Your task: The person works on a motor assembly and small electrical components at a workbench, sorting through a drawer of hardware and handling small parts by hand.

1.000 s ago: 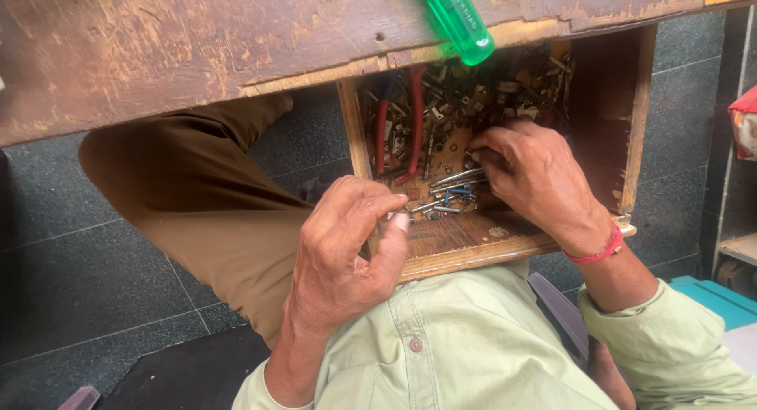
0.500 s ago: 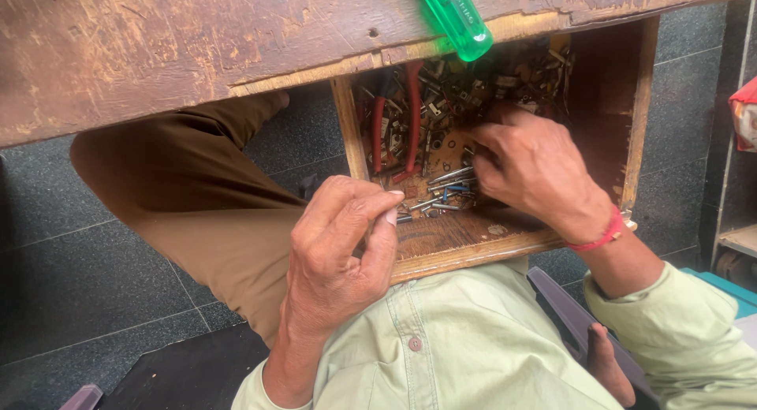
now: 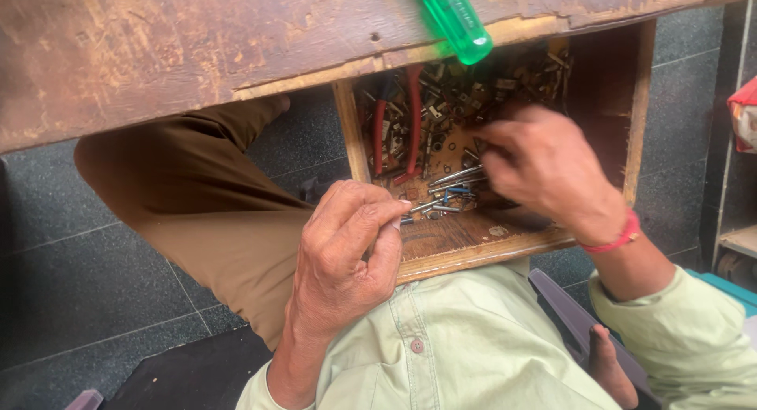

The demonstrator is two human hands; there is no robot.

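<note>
An open wooden drawer (image 3: 481, 256) under a worn wooden table (image 3: 158, 55) holds a heap of small screws and metal parts (image 3: 473, 95) and several thin metal rods (image 3: 453, 181). My left hand (image 3: 347, 252) rests at the drawer's front left corner with thumb and fingers pinched together. A thin metal pin (image 3: 413, 208) sticks out from its fingertips. My right hand (image 3: 544, 169) is inside the drawer, blurred, fingers down on the rods. Whether it holds anything is hidden.
A green screwdriver handle (image 3: 453, 20) overhangs the table edge above the drawer. Red-handled pliers (image 3: 410, 118) lie in the drawer's left side. My brown trouser leg (image 3: 205, 213) and dark tiled floor (image 3: 79, 284) are to the left. A shelf unit (image 3: 737, 236) stands at right.
My right hand has shifted slightly over the rods in the drawer and is now blurred. My left hand has kept its pinch at the drawer corner.
</note>
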